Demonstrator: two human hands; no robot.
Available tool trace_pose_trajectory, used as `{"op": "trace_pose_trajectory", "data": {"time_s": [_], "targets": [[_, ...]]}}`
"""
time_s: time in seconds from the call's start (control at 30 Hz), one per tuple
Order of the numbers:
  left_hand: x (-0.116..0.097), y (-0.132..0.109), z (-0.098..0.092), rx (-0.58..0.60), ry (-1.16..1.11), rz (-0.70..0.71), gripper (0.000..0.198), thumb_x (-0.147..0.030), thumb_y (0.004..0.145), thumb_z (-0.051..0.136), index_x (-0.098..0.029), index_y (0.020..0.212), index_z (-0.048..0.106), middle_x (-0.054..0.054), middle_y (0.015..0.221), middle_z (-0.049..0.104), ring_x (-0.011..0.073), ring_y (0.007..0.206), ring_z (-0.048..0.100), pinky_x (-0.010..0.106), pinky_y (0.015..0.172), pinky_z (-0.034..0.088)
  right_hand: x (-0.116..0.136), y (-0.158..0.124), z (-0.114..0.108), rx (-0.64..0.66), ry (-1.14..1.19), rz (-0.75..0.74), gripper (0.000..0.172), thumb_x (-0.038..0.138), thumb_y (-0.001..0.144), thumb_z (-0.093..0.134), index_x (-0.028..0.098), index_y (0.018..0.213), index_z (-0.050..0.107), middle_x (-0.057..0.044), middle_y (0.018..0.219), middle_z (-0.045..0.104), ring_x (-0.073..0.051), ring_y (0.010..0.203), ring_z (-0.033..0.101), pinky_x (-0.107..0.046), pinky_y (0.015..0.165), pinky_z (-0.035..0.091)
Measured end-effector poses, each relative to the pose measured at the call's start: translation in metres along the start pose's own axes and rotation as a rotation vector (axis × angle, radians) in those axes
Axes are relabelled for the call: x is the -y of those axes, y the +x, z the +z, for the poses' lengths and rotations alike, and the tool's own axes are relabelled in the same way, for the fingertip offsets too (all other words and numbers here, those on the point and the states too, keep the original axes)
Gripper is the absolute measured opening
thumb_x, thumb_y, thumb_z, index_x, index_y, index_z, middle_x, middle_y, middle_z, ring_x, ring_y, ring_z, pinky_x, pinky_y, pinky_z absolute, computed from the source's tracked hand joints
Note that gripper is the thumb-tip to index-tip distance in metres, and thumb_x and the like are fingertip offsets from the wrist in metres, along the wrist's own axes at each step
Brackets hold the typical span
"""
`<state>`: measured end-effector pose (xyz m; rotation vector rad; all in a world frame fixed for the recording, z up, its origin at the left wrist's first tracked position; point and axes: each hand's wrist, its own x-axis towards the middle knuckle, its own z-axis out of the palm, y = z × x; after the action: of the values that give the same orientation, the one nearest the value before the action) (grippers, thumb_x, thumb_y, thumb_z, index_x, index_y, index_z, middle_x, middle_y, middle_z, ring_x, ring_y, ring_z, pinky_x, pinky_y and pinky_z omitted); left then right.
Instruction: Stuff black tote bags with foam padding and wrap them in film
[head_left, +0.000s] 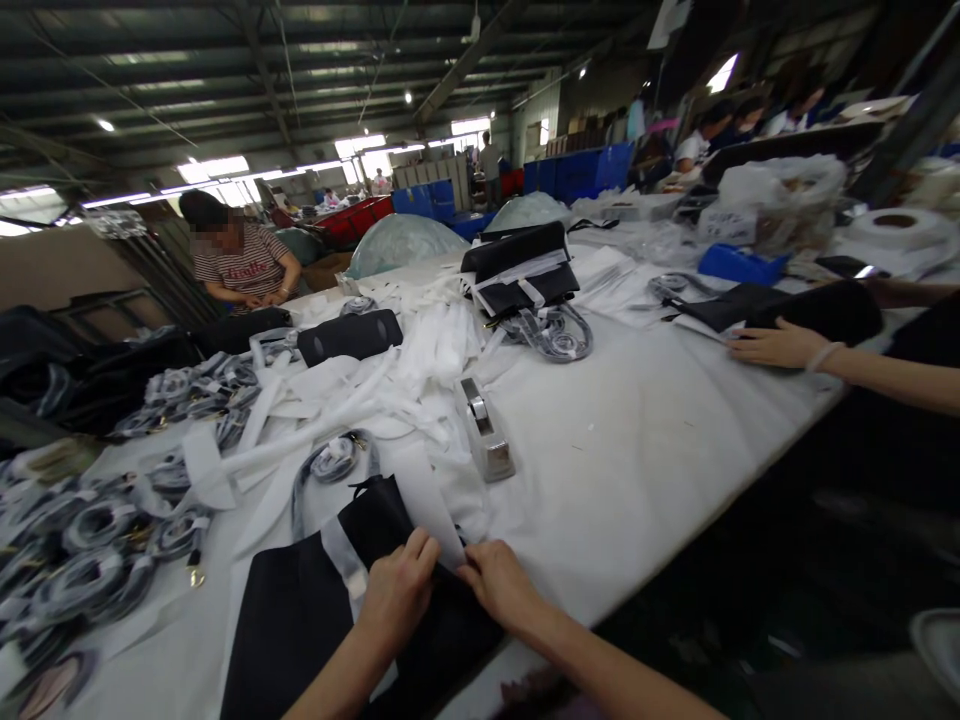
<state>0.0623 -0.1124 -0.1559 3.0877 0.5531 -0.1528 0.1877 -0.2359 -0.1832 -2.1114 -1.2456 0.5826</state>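
A black bag point(281, 610) lies on the white-covered table right in front of me. Across it runs a pale wrapping strip point(341, 550). A white sheet of packing material point(427, 495) sticks up from the bag's far side. My left hand point(405, 585) is closed on the lower edge of that sheet, over the bag. My right hand point(499, 580) pinches close by, at the sheet's right edge; its fingertips meet the bag's edge, and exactly what they grip is partly hidden. Just beyond the bag sits a coiled, wrapped strap point(335, 460).
A tape dispenser point(487, 435) stands ahead on the table. Wrapped straps point(97, 540) pile up at left, near white strips point(300, 440). Another black bag point(521, 270) lies farther back. At right, a co-worker's hand point(780, 345) rests on a black bag; another person point(240, 255) works at far left.
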Motion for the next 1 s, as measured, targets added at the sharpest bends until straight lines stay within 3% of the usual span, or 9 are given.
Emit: {"op": "trace_pose_trajectory", "data": {"time_s": [0.17, 0.3, 0.37, 0.5, 0.63, 0.73, 0.83, 0.9, 1.0], "targets": [[-0.004, -0.002, -0.001, 0.026, -0.011, -0.036, 0.021, -0.010, 0.082, 0.041, -0.022, 0.095, 0.052, 0.003, 0.099, 0.056, 0.0186, 0.083, 0.061, 0.027, 0.062, 0.047, -0.007, 0.003, -0.016, 0.108, 0.050, -0.082, 0.016, 0.011, 0.068, 0.058, 0.018, 0.053, 0.059, 0.001, 0.052, 0.059, -0.015, 0.055, 0.056, -0.023, 0.049, 0.027], [-0.009, 0.004, -0.012, 0.072, 0.014, 0.007, 0.051, -0.009, 0.083, 0.044, -0.029, 0.129, 0.036, 0.004, 0.107, 0.054, 0.0193, 0.082, 0.064, 0.029, 0.063, 0.050, -0.005, 0.007, -0.014, 0.112, 0.046, -0.061, 0.017, 0.003, 0.059, 0.052, 0.016, 0.048, 0.055, 0.002, 0.046, 0.051, -0.013, 0.047, 0.047, -0.023, 0.046, 0.022], [-0.012, 0.008, -0.020, 0.117, 0.031, 0.076, 0.060, -0.012, 0.084, 0.050, -0.033, 0.135, 0.028, 0.005, 0.108, 0.054, 0.0214, 0.080, 0.065, 0.031, 0.063, 0.052, -0.003, 0.005, -0.009, 0.103, 0.048, -0.050, 0.018, 0.001, 0.057, 0.051, 0.016, 0.048, 0.054, 0.002, 0.045, 0.050, -0.012, 0.046, 0.044, -0.023, 0.046, 0.020], [-0.018, 0.012, -0.032, 0.187, 0.000, 0.114, 0.044, -0.023, 0.082, 0.060, -0.024, 0.122, 0.042, 0.006, 0.107, 0.054, 0.0252, 0.080, 0.067, 0.036, 0.066, 0.054, -0.006, -0.008, -0.003, 0.099, 0.067, -0.040, 0.019, 0.003, 0.058, 0.050, 0.017, 0.046, 0.056, 0.002, 0.043, 0.051, -0.012, 0.045, 0.045, -0.023, 0.044, 0.019], [-0.017, 0.013, -0.033, 0.188, -0.024, 0.099, 0.030, -0.026, 0.081, 0.062, -0.020, 0.108, 0.050, 0.006, 0.107, 0.055, 0.0247, 0.082, 0.067, 0.036, 0.069, 0.055, -0.010, -0.014, -0.013, 0.108, 0.134, -0.040, 0.024, 0.006, 0.061, 0.047, 0.018, 0.046, 0.061, 0.004, 0.040, 0.050, -0.011, 0.041, 0.043, -0.024, 0.045, 0.021], [-0.014, 0.016, -0.030, 0.187, -0.031, 0.113, 0.029, -0.028, 0.081, 0.063, -0.020, 0.106, 0.051, 0.007, 0.109, 0.055, 0.0260, 0.083, 0.067, 0.038, 0.069, 0.055, -0.002, 0.003, -0.030, 0.146, 0.261, -0.057, 0.024, 0.008, 0.061, 0.044, 0.018, 0.045, 0.060, 0.006, 0.039, 0.046, -0.010, 0.042, 0.040, -0.023, 0.047, 0.022], [-0.012, 0.019, -0.025, 0.200, -0.049, 0.108, 0.045, -0.026, 0.081, 0.063, -0.021, 0.121, 0.044, 0.009, 0.114, 0.054, 0.0268, 0.086, 0.066, 0.040, 0.072, 0.054, 0.015, 0.034, -0.035, 0.036, 0.461, -0.007, 0.018, 0.017, 0.068, 0.050, 0.017, 0.052, 0.056, 0.006, 0.048, 0.045, -0.011, 0.051, 0.042, -0.023, 0.050, 0.026], [-0.011, 0.018, -0.021, 0.198, -0.105, 0.089, 0.057, -0.022, 0.080, 0.063, -0.020, 0.130, 0.035, 0.012, 0.118, 0.053, 0.0270, 0.092, 0.065, 0.040, 0.077, 0.054, 0.026, 0.053, -0.026, -0.064, 0.541, 0.061, 0.021, 0.030, 0.074, 0.053, 0.017, 0.057, 0.054, 0.004, 0.053, 0.047, -0.012, 0.056, 0.044, -0.022, 0.051, 0.030], [-0.002, 0.013, -0.019, 0.191, -0.277, 0.079, 0.054, -0.019, 0.077, 0.062, -0.019, 0.125, 0.037, 0.011, 0.120, 0.054, 0.0263, 0.102, 0.061, 0.038, 0.086, 0.051, 0.032, 0.071, -0.002, -0.123, 0.586, 0.160, 0.034, 0.043, 0.082, 0.044, 0.015, 0.066, 0.056, 0.002, 0.057, 0.050, -0.013, 0.057, 0.047, -0.023, 0.052, 0.034]]}}
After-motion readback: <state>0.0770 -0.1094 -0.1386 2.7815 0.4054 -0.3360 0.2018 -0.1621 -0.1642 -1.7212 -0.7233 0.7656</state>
